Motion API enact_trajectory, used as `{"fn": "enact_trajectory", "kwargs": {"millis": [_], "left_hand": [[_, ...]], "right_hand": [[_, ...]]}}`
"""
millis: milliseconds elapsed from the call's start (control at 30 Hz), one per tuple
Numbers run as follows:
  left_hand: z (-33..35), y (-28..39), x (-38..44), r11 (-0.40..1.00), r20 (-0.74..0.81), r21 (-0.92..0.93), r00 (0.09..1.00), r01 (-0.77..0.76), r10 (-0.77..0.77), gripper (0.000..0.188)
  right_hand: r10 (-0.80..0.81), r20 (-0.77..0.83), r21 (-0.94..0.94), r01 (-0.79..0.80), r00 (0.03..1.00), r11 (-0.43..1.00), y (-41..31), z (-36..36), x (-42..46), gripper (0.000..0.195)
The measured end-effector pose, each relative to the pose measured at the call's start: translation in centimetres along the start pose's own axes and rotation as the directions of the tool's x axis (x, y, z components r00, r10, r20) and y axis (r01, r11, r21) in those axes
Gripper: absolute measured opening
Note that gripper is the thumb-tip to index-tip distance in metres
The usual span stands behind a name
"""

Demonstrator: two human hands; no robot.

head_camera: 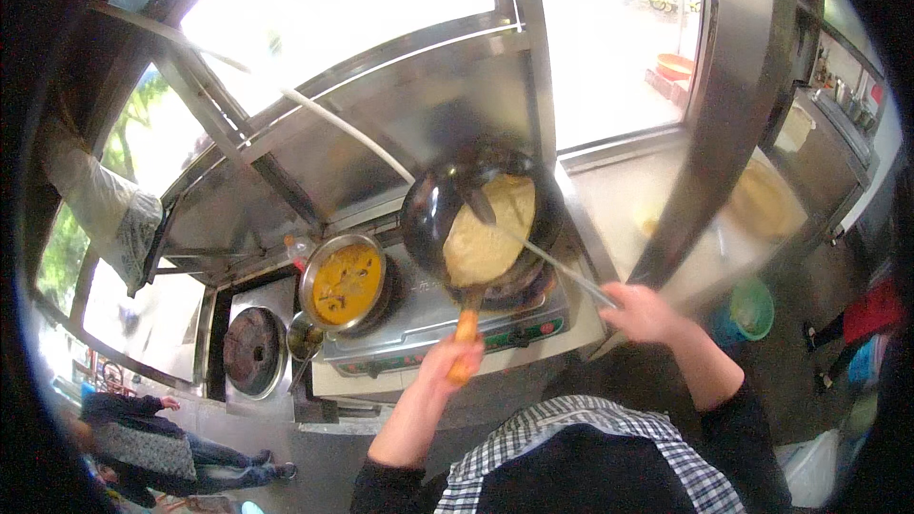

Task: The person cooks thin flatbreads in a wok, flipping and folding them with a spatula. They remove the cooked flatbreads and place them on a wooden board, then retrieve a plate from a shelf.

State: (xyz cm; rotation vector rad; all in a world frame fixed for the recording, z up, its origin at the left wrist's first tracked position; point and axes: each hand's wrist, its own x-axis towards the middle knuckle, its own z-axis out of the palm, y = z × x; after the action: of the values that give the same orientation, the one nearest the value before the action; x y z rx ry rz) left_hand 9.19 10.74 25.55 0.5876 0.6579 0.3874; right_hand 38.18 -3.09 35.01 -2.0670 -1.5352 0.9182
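Note:
My left hand (453, 363) grips the wooden handle of a dark wok (428, 210), which is tilted over a gas stove (421, 332). A pale yellow, flat sheet of food (493, 239) lies in the wok, reaching towards the handle side. With my right hand (639, 313) I hold the long metal handle of a ladle (553, 263). Its dark bowl end rests on or just above the food; contact cannot be told. Left of the wok stands a metal pot (305, 285) of orange-yellow liquid with dark pieces.
A small pot (300, 335) with a utensil stands beside the larger pot. Further left is a round dark burner or lid (251, 351). A window frame and metal splashback (443, 100) rise behind the stove. A green basket (751, 308) is at the right; a person (157, 442) is at the lower left.

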Motion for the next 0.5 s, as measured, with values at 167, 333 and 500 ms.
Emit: {"fn": "enact_trajectory", "kwargs": {"millis": [167, 333, 500], "left_hand": [[2.4, -2.1, -4.8, 0.999, -0.118, -0.041, 0.993, -0.009, 0.004, 0.030], [1.2, -1.2, -10.9, 0.985, -0.110, -0.103, 0.983, 0.137, -0.149, 0.030], [1.4, -0.8, -7.1, 0.995, -0.158, -0.026, 0.982, 0.100, -0.103, 0.029]], "right_hand": [[-0.034, -0.062, 0.097, 0.040, 0.998, 0.994, 0.7, -0.5, -1.5, 0.030], [-0.135, -0.001, 0.053, 0.134, 0.991, 0.990, 2.2, 0.1, -3.3, 0.029], [0.101, 0.219, 0.032, -0.111, 0.970, 0.993, 0.4, 1.0, -0.1, 0.026]]}}
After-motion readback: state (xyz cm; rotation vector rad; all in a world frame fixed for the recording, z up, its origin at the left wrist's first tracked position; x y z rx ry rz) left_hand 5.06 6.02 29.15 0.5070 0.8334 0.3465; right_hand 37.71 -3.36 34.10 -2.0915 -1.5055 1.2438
